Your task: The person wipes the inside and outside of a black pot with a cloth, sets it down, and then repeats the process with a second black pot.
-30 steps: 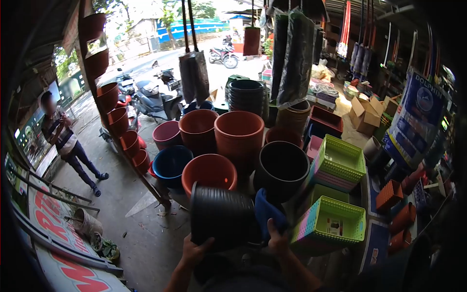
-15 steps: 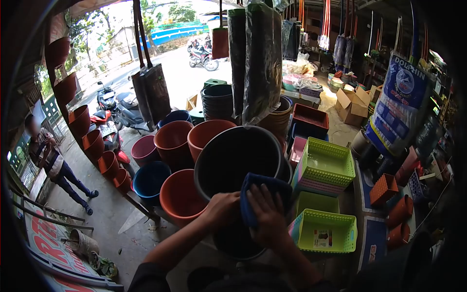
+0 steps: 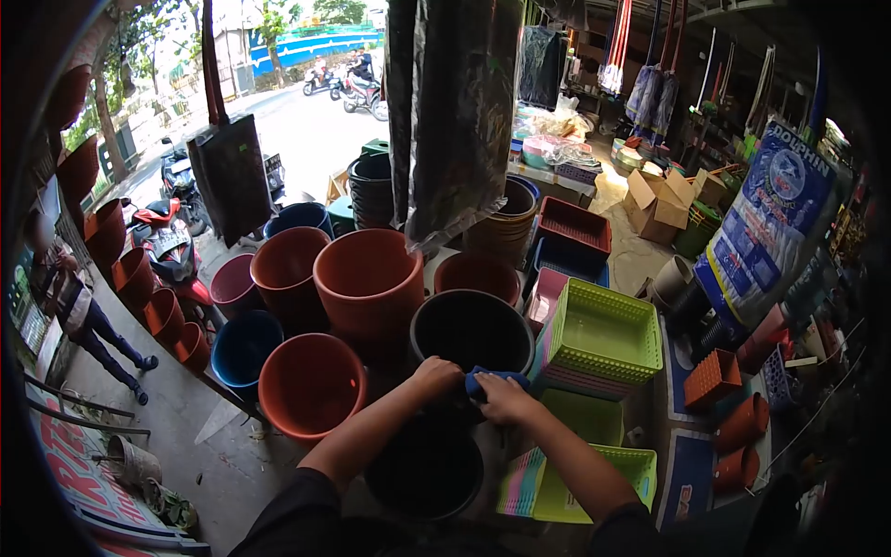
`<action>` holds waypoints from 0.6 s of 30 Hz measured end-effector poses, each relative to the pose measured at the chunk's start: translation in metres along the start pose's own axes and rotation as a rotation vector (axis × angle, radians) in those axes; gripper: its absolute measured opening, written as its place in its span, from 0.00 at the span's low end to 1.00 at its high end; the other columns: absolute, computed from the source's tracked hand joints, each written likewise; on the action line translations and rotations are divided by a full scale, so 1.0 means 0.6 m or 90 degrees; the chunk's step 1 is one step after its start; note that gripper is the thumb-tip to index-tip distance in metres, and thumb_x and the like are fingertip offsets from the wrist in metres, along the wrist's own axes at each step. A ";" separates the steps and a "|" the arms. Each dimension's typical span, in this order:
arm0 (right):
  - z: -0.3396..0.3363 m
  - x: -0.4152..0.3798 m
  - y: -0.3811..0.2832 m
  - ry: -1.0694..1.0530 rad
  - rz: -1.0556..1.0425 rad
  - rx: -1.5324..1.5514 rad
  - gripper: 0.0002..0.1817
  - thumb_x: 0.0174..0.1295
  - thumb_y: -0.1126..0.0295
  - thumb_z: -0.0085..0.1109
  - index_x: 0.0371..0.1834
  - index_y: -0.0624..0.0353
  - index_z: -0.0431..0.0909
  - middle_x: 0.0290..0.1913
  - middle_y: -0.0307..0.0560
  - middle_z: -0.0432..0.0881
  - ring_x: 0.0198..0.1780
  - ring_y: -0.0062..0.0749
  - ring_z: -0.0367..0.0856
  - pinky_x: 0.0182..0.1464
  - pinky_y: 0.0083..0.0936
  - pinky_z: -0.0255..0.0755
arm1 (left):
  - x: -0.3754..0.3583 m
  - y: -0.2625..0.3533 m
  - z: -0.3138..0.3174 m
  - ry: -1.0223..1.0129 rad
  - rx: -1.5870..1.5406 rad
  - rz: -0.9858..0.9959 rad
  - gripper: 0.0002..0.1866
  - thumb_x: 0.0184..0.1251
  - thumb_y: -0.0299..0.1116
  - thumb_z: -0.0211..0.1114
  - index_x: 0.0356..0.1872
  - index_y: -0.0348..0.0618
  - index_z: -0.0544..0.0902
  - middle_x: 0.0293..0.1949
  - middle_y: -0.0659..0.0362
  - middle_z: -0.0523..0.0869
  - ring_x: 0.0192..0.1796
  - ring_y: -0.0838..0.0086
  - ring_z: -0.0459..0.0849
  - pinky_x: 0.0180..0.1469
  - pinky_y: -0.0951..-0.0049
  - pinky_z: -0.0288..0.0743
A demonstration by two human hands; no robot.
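Note:
A large black bucket stands in front of me with its dark inside showing. My left hand is closed on its near rim. Just to the right, my right hand grips a folded blue cloth against the same rim. Part of the cloth is hidden under the fingers. Below my wrists, nearer to me, is another black bucket. A terracotta-coloured pot sits left of my left forearm.
More terracotta pots and a blue pot stand on the left. Green baskets are stacked at the right. Plastic-wrapped dark goods hang ahead. A person stands at far left, and motorbikes are parked outside.
The black bucket has gone lower and farther from me, and appears smaller. My right hand, earlier spread flat on the cloth, is now closed around it at the rim. The view has shifted.

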State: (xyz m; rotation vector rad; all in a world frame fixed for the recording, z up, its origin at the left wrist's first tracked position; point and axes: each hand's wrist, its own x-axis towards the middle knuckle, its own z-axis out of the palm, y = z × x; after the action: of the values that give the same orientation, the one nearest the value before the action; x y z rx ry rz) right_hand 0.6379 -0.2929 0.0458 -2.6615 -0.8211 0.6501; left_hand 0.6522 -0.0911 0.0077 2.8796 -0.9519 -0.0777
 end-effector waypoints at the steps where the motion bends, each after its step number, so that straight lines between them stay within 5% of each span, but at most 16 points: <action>1: 0.007 0.012 0.011 -0.012 0.003 0.009 0.36 0.67 0.51 0.53 0.74 0.57 0.58 0.75 0.53 0.60 0.77 0.44 0.55 0.76 0.49 0.43 | 0.001 -0.002 0.014 0.000 -0.005 0.002 0.11 0.53 0.43 0.69 0.34 0.51 0.86 0.36 0.60 0.88 0.43 0.64 0.87 0.42 0.62 0.80; 6: 0.036 0.042 0.033 -0.060 -0.004 0.006 0.33 0.66 0.53 0.53 0.72 0.57 0.62 0.73 0.53 0.64 0.76 0.45 0.57 0.75 0.51 0.44 | -0.013 -0.003 0.044 -0.016 -0.133 -0.050 0.21 0.40 0.49 0.78 0.36 0.52 0.86 0.37 0.59 0.88 0.45 0.60 0.87 0.44 0.61 0.80; 11: 0.035 0.051 0.023 -0.043 -0.026 -0.018 0.29 0.67 0.54 0.53 0.67 0.58 0.67 0.68 0.53 0.70 0.73 0.47 0.62 0.74 0.54 0.46 | -0.018 -0.003 0.041 -0.008 -0.130 -0.059 0.21 0.42 0.50 0.77 0.36 0.53 0.86 0.37 0.60 0.87 0.44 0.62 0.86 0.47 0.60 0.77; 16: -0.006 0.048 -0.037 -0.084 -0.048 -0.080 0.27 0.63 0.58 0.54 0.62 0.61 0.71 0.63 0.59 0.74 0.65 0.52 0.71 0.68 0.46 0.62 | -0.053 0.005 0.031 0.026 -0.141 -0.108 0.19 0.49 0.46 0.73 0.42 0.52 0.85 0.44 0.59 0.85 0.52 0.65 0.83 0.56 0.60 0.71; 18: -0.014 0.042 -0.076 -0.093 -0.059 -0.088 0.27 0.61 0.60 0.54 0.62 0.62 0.70 0.61 0.61 0.75 0.63 0.54 0.73 0.64 0.42 0.67 | -0.095 0.011 0.054 0.256 -0.186 -0.098 0.15 0.57 0.33 0.64 0.47 0.49 0.81 0.46 0.57 0.82 0.55 0.63 0.80 0.59 0.58 0.68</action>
State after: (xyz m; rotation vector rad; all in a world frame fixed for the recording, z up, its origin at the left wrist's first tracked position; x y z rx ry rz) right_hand 0.6400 -0.2427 0.0623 -2.7029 -1.0588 0.7989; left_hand 0.6001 -0.0651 -0.0229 2.5524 -0.5890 0.3111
